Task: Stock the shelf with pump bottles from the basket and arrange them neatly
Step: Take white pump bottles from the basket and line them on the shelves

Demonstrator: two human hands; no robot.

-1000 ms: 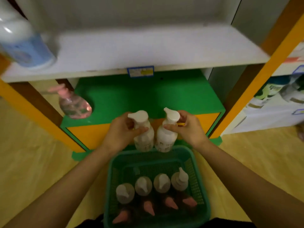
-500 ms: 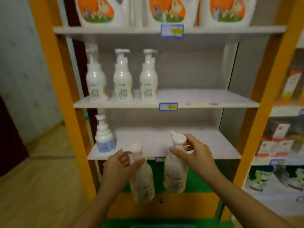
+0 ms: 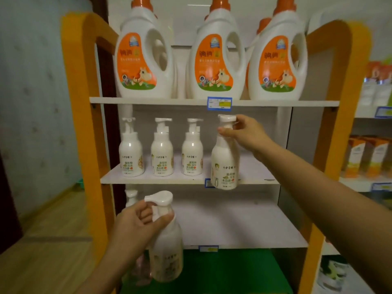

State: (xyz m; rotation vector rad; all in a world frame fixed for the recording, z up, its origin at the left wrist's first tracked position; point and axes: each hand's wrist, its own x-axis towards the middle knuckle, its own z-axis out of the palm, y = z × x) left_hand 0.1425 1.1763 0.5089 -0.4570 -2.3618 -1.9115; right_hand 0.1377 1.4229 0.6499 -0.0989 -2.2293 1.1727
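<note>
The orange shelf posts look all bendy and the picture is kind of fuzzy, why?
Head view: the wide-angle lens bows the orange shelf posts outward near the edges; the white pump bottle in the left hand is smeared with motion blur, its label unreadable; the three orange-labelled white jugs on top look soft too; the room edges fall dim.
</note>
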